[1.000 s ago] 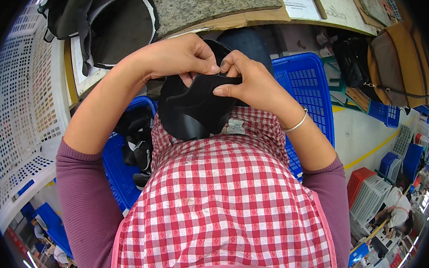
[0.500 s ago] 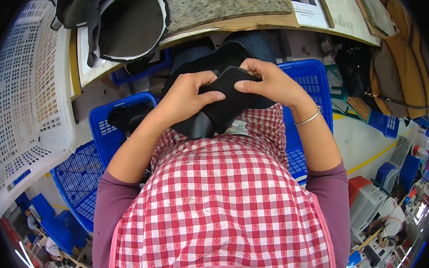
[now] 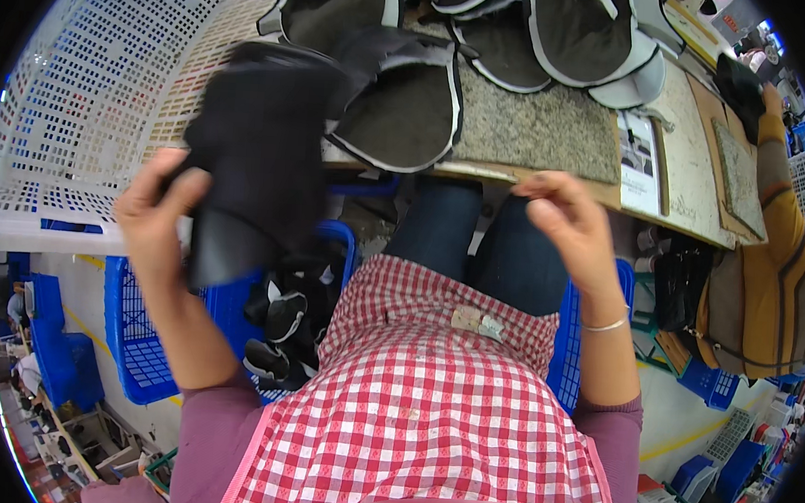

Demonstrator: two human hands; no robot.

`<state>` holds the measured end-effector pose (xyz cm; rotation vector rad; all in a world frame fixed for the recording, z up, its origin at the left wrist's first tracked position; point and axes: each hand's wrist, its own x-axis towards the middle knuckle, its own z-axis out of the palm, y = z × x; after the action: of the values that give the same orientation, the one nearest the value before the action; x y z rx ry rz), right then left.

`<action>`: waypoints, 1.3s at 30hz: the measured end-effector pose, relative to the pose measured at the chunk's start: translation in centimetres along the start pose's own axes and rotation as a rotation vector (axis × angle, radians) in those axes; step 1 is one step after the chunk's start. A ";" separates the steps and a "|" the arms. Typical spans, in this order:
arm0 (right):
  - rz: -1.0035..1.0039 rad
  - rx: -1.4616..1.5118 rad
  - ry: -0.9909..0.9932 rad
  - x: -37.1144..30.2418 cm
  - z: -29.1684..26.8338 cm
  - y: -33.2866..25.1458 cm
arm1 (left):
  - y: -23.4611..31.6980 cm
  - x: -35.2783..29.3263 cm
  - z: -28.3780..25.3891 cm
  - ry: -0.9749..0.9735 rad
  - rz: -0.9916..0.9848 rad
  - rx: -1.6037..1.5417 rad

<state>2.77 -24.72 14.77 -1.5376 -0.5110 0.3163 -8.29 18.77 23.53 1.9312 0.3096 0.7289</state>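
My left hand (image 3: 161, 209) grips a black leather piece, apparently a boot upper (image 3: 261, 151), by its left edge. The piece hangs above the blue basket, close to the white crate, and is smeared by motion. My right hand (image 3: 566, 220) is over my right knee, holding nothing, its fingers bent and apart. Several black uppers with pale edges and dark linings (image 3: 402, 113) lie on the bench beyond my hands, one of them partly hidden behind the held piece. More small black pieces (image 3: 287, 323) sit in the blue basket (image 3: 139, 346) at my left.
A large white perforated crate (image 3: 127, 78) stands at the far left. The bench carries a speckled slab (image 3: 539, 135) and a printed sheet (image 3: 640, 165). At the right, a co-worker in a brown striped garment (image 3: 759, 301) has a hand on a dark piece. A black bag (image 3: 677, 278) hangs nearby.
The black upper has moved from my lap, where both hands held it, to the left in my left hand. My right hand has let go. The view has shifted, showing more of the bench.
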 end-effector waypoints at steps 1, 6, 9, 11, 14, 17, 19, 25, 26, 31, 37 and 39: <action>0.051 0.078 -0.111 1.4 0.8 1.0 | -0.1 2.6 -2.0 0.193 -0.025 0.155; 0.265 0.736 -0.058 15.3 8.3 2.7 | -5.2 13.9 2.6 0.141 0.579 0.819; 0.202 0.861 0.114 23.5 11.1 -1.1 | -5.8 17.2 11.0 -0.277 0.419 0.303; -0.004 0.743 0.165 24.1 11.5 -4.5 | -4.5 18.2 15.3 -0.365 0.242 0.233; -0.808 0.016 0.032 19.9 8.8 -8.4 | -2.8 18.1 17.8 -0.598 0.197 -0.202; -0.812 -0.114 -0.102 14.4 5.5 -9.1 | -3.6 18.6 19.7 -0.651 0.494 0.154; -0.455 0.138 -0.070 12.7 5.6 -6.4 | -5.4 19.4 21.8 -0.472 0.435 0.277; 0.282 0.231 -0.176 5.1 5.5 4.6 | -6.2 17.2 24.5 -0.694 -0.297 0.005; 0.150 0.320 -0.166 4.5 4.4 5.5 | -4.4 16.1 24.1 -0.788 -0.324 -0.276; -0.100 1.105 -0.020 3.4 -4.4 4.8 | 6.0 10.6 21.5 -0.785 0.729 -0.047; 0.024 0.459 0.193 3.6 -3.4 7.2 | 3.9 3.5 25.5 -0.604 0.437 0.332; 0.253 0.005 0.250 2.8 -2.0 8.4 | 1.2 0.5 25.7 -0.683 0.333 0.244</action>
<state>7.16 -24.84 6.87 -1.6121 -0.1195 0.3127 7.70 -0.28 16.75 2.3628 -0.3678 0.2017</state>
